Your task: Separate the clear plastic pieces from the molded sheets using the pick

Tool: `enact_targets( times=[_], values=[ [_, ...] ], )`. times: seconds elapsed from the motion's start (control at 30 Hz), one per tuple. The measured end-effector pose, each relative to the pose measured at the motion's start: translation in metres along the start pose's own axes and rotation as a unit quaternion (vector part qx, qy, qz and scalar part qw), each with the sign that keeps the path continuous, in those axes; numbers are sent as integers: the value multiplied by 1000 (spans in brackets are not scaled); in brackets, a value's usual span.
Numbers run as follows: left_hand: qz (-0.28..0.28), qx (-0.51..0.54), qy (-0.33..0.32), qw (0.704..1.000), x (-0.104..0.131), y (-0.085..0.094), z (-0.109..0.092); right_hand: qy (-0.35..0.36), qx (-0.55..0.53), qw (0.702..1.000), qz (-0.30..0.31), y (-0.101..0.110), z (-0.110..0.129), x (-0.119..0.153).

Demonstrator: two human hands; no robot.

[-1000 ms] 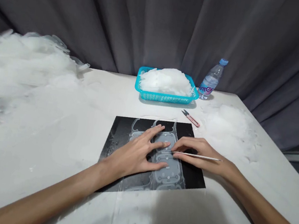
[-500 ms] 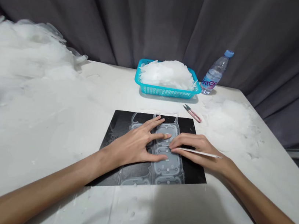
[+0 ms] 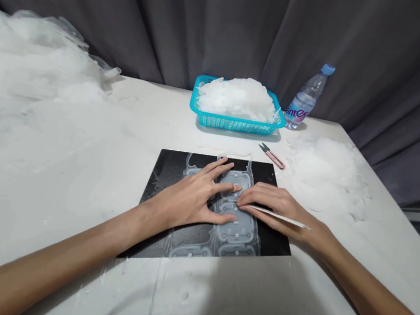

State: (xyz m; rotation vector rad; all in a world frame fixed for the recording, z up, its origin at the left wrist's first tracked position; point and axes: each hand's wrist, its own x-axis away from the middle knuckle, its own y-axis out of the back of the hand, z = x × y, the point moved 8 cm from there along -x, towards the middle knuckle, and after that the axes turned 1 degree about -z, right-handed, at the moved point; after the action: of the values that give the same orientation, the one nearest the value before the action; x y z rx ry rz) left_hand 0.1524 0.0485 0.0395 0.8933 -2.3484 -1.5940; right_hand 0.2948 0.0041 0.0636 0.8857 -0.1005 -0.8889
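A clear, rubbery sheet of moulded rounded panels lies partly on a black mat, and its near end runs onto the white table. My left hand rests with fingers spread across the sheet, thumb and forefinger pressing either side of one spot. At that spot, the fingertips of my right hand meet the sheet, pinching a thin white stick-like tool. The tool's back end points right over the wrist. Its working tip is hidden by the fingers.
Behind the mat stands a blue basket heaped with clear pieces, beside a water bottle. Pink-handled thread snips lie nearer. Piles of translucent pieces sit on the left and right. A grey curtain hangs behind.
The tool's back end has dipped a little, while its grip in my right hand stays the same. My left hand keeps its place on the sheet. The view has shifted slightly.
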Motion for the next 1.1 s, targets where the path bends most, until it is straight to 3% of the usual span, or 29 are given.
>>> enact_targets(
  times=[0.17, 0.37, 0.67, 0.87, 1.0, 1.1],
  values=[
    [1, -15, -6, 1000, -1, 2, -2, 20, 42, 999, -3, 8, 0, 4],
    [10, -15, 3, 1000, 0, 2, -2, -28, -19, 999, 7, 16, -11, 10],
    [7, -2, 10, 1000, 1, 2, -2, -17, -17, 1000, 11, 9, -7, 7],
    [7, 6, 13, 1000, 1, 1, 2, 42, 93, 995, -2, 2, 0, 6],
    [27, 6, 21, 999, 0, -2, 5, 106, 237, 964, -54, -7, 7, 4],
    [47, 25, 34, 998, -1, -6, 8, 137, 282, 947, -69, -14, 12, 2]
  ],
)
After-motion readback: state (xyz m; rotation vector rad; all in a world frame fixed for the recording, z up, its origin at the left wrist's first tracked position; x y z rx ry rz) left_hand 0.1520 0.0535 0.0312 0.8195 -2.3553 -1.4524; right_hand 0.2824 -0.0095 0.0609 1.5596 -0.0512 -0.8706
